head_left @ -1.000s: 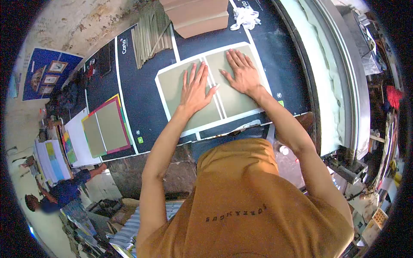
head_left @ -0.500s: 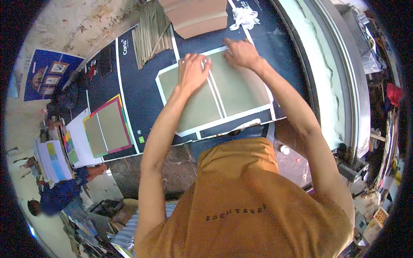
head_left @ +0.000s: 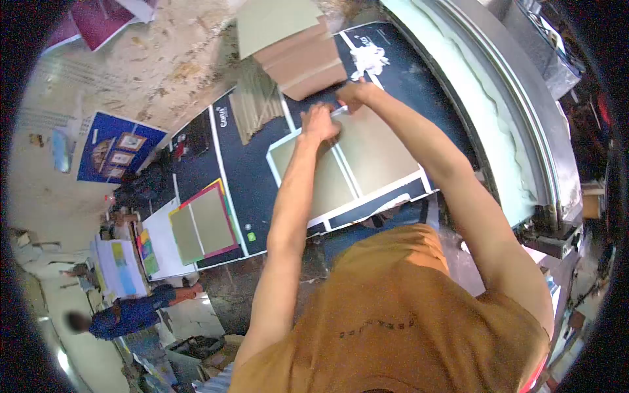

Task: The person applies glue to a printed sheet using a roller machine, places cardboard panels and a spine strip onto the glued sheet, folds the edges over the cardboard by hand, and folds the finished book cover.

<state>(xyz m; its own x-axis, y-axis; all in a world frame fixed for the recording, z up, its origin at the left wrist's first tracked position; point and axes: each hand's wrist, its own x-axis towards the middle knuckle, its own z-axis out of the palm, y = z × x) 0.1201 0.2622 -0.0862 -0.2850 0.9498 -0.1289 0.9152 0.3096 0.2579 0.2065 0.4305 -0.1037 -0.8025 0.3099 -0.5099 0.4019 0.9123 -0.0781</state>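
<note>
A book cover in the making lies flat on the black table mat, with two grey-brown boards point(head_left: 383, 147) set side by side on white paper point(head_left: 347, 171) that shows as a narrow gap and a border. At its far edge, my left hand point(head_left: 320, 123) rests with bent fingers closed over the paper margin. My right hand point(head_left: 355, 97) is curled at the same edge, a little farther right, its fingertips partly hidden. A strip of white paper edge point(head_left: 340, 111) shows between the two hands, lifted or folded over the boards.
Beyond the hands stand a stack of brown boards point(head_left: 304, 59), a bundle of thin strips point(head_left: 254, 98) and crumpled white paper point(head_left: 369, 61). Another cover with coloured edges point(head_left: 204, 223) lies left. A large machine point(head_left: 498, 98) borders the right. Another person point(head_left: 131, 318) is at far left.
The view has tilted and shifted. My hands have come closer together at the far edge, and the far paper margin, flat before, is now partly turned up between them.
</note>
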